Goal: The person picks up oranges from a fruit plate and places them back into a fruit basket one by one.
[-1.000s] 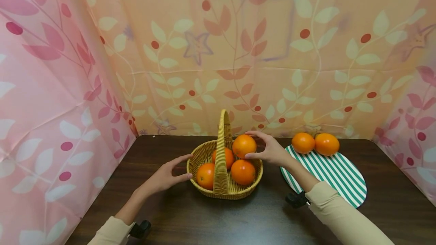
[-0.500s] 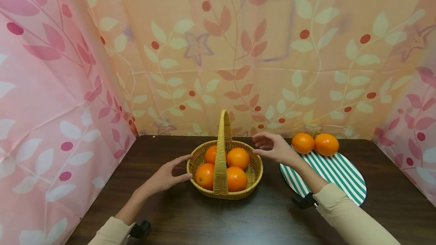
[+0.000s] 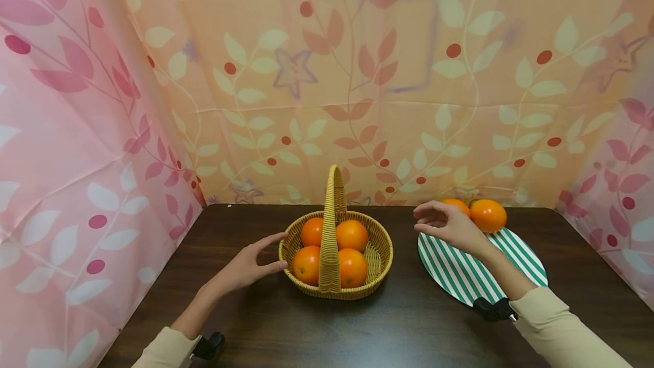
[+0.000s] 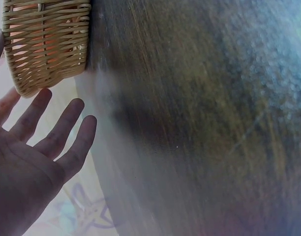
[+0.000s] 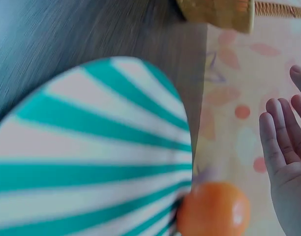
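Note:
A yellow wicker basket (image 3: 375,277) with a tall arched handle stands mid-table, several oranges (image 3: 352,235) inside it. My left hand (image 3: 248,266) rests its fingertips and thumb at the basket's left rim, fingers extended; the left wrist view shows them by the woven side (image 4: 47,49). My right hand (image 3: 455,229) hovers over the left part of a green-and-white striped oval mat (image 3: 475,277), holding nothing, its fingers relaxed. Behind that hand, at the mat's far edge, sit two oranges (image 3: 488,216), the left one partly hidden by the hand. In the right wrist view one orange (image 5: 214,210) shows beside the mat.
The dark wooden table (image 3: 245,322) ends at a floral curtain (image 3: 296,129) behind it. Pink curtains hang at the left and right sides. A dark strip of tabletop lies between basket and mat.
My right hand let go of an orange, which dropped among the others in the basket. It then moved right, over the mat. The left hand stayed at the rim.

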`<state>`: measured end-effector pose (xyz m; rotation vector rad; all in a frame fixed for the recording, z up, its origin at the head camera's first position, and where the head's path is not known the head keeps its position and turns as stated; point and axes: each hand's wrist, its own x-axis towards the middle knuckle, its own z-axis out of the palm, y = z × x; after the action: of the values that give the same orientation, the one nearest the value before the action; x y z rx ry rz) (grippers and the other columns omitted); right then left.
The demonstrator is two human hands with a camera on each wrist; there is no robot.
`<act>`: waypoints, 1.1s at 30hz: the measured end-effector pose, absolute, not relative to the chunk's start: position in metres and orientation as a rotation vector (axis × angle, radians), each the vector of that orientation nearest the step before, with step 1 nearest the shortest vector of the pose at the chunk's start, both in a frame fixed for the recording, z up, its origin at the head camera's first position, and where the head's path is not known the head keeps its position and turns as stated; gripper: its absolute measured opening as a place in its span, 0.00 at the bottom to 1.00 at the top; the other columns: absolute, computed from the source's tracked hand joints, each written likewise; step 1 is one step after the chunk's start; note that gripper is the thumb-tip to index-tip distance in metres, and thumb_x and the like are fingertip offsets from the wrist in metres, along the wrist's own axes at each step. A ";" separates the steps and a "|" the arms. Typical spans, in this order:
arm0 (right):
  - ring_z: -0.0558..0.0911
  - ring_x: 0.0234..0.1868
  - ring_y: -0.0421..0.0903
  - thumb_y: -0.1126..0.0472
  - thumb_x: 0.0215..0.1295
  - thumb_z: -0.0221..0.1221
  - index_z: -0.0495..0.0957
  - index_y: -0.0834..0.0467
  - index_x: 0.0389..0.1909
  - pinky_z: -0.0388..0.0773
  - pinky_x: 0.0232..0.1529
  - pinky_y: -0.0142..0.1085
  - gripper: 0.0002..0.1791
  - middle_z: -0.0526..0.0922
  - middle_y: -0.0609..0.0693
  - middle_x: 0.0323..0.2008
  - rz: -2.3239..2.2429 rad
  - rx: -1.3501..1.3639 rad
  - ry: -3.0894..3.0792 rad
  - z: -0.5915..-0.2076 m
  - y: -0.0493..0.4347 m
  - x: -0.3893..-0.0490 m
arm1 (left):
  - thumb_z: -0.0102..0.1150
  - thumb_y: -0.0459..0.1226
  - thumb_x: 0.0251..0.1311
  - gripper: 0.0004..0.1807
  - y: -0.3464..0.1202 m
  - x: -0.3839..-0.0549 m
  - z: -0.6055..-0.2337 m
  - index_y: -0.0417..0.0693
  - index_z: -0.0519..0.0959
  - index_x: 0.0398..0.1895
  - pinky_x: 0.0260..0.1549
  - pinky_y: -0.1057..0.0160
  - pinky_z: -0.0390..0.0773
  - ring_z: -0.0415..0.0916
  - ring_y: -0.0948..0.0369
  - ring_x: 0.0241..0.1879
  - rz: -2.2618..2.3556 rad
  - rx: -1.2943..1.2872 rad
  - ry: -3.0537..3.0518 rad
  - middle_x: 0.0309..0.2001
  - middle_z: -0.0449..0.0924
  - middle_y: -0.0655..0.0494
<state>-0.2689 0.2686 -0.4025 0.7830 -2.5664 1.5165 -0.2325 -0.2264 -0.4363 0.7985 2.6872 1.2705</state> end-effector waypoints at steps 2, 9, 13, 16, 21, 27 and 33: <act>0.85 0.45 0.52 0.65 0.67 0.68 0.79 0.65 0.54 0.82 0.46 0.32 0.17 0.82 0.58 0.48 1.494 0.781 -2.556 -0.402 0.278 -0.266 | 0.67 0.47 0.67 0.37 -0.227 -0.232 -0.436 0.45 0.66 0.75 0.57 0.36 0.72 0.73 0.37 0.60 1.267 0.809 2.689 0.72 0.67 0.45; 0.85 0.46 0.45 0.68 0.68 0.65 0.77 0.71 0.55 0.83 0.44 0.32 0.17 0.81 0.67 0.49 1.469 0.753 -2.545 -0.400 0.313 -0.255 | 0.67 0.47 0.67 0.37 -0.227 -0.232 -0.436 0.46 0.66 0.76 0.58 0.35 0.71 0.73 0.37 0.60 1.269 0.803 2.689 0.72 0.67 0.45; 0.85 0.45 0.42 0.70 0.68 0.64 0.76 0.73 0.56 0.82 0.44 0.30 0.18 0.79 0.69 0.50 1.429 0.739 -2.537 -0.400 0.332 -0.250 | 0.67 0.47 0.66 0.38 -0.227 -0.232 -0.436 0.47 0.66 0.76 0.59 0.35 0.70 0.72 0.37 0.61 1.261 0.795 2.694 0.72 0.67 0.46; 0.85 0.45 0.40 0.69 0.68 0.65 0.76 0.72 0.56 0.81 0.44 0.28 0.18 0.79 0.69 0.50 1.378 0.702 -2.534 -0.401 0.346 -0.245 | 0.67 0.47 0.66 0.37 -0.227 -0.231 -0.435 0.47 0.66 0.75 0.58 0.35 0.70 0.71 0.37 0.61 1.256 0.798 2.699 0.72 0.67 0.45; 0.85 0.45 0.40 0.68 0.68 0.65 0.76 0.72 0.56 0.80 0.44 0.26 0.19 0.80 0.66 0.49 1.325 0.640 -2.540 -0.404 0.367 -0.235 | 0.67 0.47 0.67 0.37 -0.227 -0.232 -0.436 0.45 0.66 0.75 0.58 0.35 0.71 0.72 0.36 0.61 1.263 0.815 2.695 0.72 0.67 0.45; 0.85 0.45 0.37 0.69 0.70 0.64 0.75 0.71 0.58 0.80 0.43 0.25 0.19 0.83 0.61 0.49 1.313 0.559 -2.558 -0.406 0.395 -0.225 | 0.66 0.47 0.67 0.37 -0.226 -0.233 -0.437 0.46 0.66 0.76 0.57 0.36 0.72 0.72 0.37 0.60 1.262 0.818 2.687 0.72 0.66 0.45; 0.84 0.43 0.31 0.71 0.68 0.64 0.75 0.71 0.58 0.79 0.41 0.23 0.19 0.85 0.46 0.47 1.283 0.485 -2.540 -0.407 0.420 -0.226 | 0.67 0.47 0.67 0.37 -0.227 -0.233 -0.437 0.47 0.66 0.76 0.58 0.36 0.72 0.72 0.37 0.61 1.269 0.809 2.680 0.72 0.66 0.46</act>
<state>-0.2263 0.4203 -0.4075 0.4855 -2.5402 1.2827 -0.2327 -0.2271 -0.4367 0.8092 2.6802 1.2689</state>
